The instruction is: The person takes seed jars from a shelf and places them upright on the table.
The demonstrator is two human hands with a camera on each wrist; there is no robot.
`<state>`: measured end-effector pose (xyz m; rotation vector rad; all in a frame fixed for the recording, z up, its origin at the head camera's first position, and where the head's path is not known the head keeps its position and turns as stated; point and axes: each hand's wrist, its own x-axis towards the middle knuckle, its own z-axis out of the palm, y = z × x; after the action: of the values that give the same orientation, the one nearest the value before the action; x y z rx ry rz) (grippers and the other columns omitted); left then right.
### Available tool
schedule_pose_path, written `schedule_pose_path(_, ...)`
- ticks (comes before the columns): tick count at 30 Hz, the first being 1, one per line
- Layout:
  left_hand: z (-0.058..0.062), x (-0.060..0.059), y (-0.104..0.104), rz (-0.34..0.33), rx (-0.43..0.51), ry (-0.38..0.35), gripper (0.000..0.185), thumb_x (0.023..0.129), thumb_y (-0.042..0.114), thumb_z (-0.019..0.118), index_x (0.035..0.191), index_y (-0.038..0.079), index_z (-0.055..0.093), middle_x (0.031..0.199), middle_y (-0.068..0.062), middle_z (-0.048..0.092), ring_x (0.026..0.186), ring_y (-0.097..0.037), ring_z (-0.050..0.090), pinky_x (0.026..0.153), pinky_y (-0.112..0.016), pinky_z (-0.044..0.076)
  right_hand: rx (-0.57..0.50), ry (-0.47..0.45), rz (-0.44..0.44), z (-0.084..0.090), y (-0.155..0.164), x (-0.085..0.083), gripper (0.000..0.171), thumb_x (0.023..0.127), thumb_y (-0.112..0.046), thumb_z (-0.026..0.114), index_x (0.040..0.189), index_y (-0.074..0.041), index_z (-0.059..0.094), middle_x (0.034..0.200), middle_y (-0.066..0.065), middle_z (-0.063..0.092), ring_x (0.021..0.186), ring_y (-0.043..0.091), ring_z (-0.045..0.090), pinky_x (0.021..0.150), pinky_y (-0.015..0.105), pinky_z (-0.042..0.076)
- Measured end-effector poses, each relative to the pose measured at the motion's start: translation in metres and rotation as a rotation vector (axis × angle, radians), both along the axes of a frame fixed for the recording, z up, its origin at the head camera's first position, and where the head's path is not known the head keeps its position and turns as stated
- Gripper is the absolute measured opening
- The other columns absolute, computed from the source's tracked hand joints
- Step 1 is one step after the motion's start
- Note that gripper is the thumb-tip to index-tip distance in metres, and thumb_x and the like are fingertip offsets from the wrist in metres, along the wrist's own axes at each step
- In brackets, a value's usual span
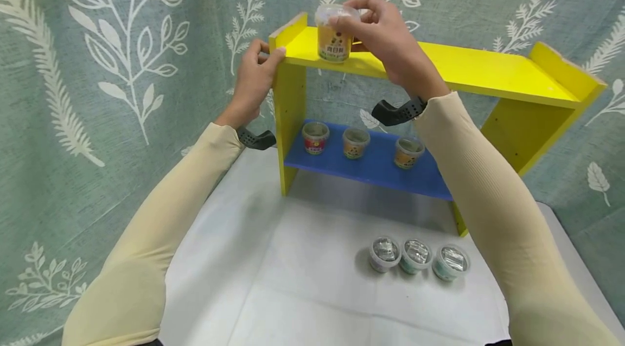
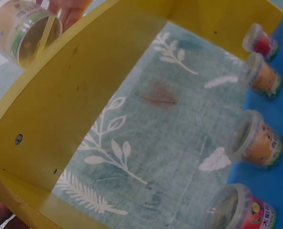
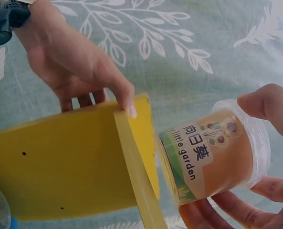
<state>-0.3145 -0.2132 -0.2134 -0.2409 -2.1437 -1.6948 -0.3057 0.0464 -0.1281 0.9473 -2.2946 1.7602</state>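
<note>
A clear cup with an orange label and lid is at the left end of the yellow shelf's top board. My right hand grips the cup from above round its lid; the right wrist view shows the cup between its fingers. I cannot tell if the cup rests on the board. My left hand holds the shelf's raised top-left corner, thumb on the front edge, also seen as the left hand. From below, the cup shows past the yellow board.
A blue lower shelf carries a row of small cups. Three foil-lidded cups stand in a row on the white table in front. A leaf-patterned green curtain hangs behind.
</note>
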Motion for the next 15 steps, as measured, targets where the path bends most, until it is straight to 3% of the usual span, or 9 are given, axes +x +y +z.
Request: schedule_pose_path(15, -0.001, -0.001, -0.002, 0.012, -0.019, -0.007, 0.033, 0.102, 0.05, 0.058, 0.116, 0.021, 0.051, 0.109, -0.007, 0.059, 0.092, -0.026, 0.059, 0.078, -0.039, 0.046, 0.024, 0.013, 0.021, -0.01, 0.008, 0.029, 0.054, 0.095, -0.029, 0.074, 0.14, -0.009, 0.052, 0.133, 0.012, 0.055, 0.114, 0.028, 0.059, 0.1, 0.039, 0.051)
